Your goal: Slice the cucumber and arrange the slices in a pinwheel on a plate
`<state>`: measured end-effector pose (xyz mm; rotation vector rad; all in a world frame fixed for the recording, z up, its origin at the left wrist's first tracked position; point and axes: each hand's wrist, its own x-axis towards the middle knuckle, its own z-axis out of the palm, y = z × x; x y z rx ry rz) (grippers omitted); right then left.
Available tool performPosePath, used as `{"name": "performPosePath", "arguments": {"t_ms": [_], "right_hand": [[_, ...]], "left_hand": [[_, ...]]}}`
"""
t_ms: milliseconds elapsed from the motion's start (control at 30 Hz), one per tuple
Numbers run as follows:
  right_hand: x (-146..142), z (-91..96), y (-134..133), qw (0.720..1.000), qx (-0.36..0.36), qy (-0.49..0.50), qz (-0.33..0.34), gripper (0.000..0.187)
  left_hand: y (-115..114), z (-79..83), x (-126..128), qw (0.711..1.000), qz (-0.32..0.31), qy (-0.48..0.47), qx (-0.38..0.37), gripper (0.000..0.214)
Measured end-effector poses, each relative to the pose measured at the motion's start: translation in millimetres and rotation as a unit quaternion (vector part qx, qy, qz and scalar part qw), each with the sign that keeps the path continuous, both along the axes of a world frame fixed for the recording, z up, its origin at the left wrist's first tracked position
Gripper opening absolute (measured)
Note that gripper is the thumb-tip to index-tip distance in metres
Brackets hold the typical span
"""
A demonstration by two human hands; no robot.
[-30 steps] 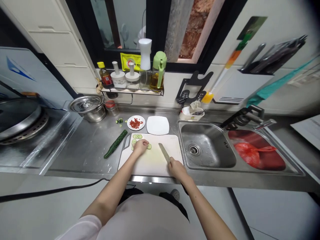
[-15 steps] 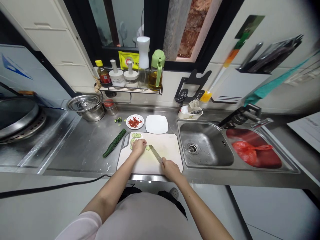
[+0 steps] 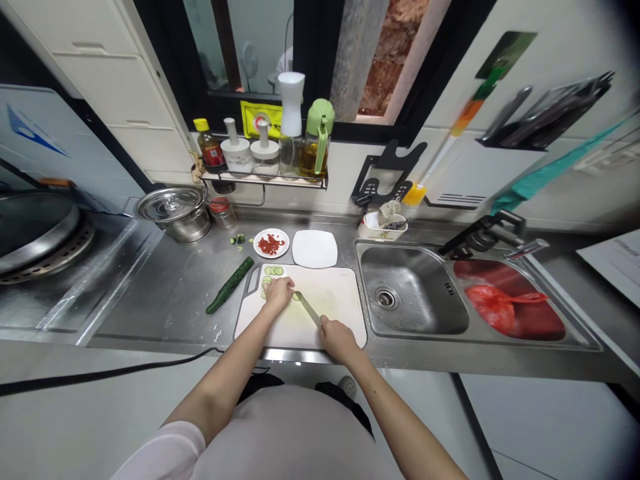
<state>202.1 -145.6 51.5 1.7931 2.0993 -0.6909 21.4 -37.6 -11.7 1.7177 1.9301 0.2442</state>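
Well to the left of the fingers a long cucumber (image 3: 231,285) lay on the counter (image 3: 175,297), off the board (image 3: 340,300). The left hand (image 3: 278,293) rested on the board's far left part. Its fingers were curled and pressed together over a piece (image 3: 297,295) of cucumber, most of it hidden beneath them. Cut slices (image 3: 273,271) lay just beyond the knuckles. The knife (image 3: 309,309) slanted up from the right hand (image 3: 336,337), whose fingers were wrapped shut round the handle. The blade tip sat just beside the left fingertips, at the piece's exposed end. To slice well here, I judged, the left fingertips should tuck back so the knuckles guide the flat of the blade. The piece should be pinned so it cannot roll, and the blade held upright for even rounds. The sink (image 3: 410,300) lay well to the right of the right hand.
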Motion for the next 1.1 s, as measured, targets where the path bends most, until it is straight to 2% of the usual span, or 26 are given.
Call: {"name": "performPosePath", "arguments": {"t_ms": [500,833,1100], "right_hand": [[-13,9.5,7,0.999,-0.042,-0.006,0.001,0.034],[-1,13.5,0,0.999,-0.045,-0.019,0.016,0.033],[-2,6.8,5,0.999,-0.041,-0.008,0.018,0.033]], "left_hand": [[1,5.7,0,1.000,-0.010,0.008,-0.012,0.013],[1,6.3,1,1.000,-0.013,0.016,-0.011,0.014],[2,4.5,0,1.000,-0.009,0.013,-0.012,0.013]]}}
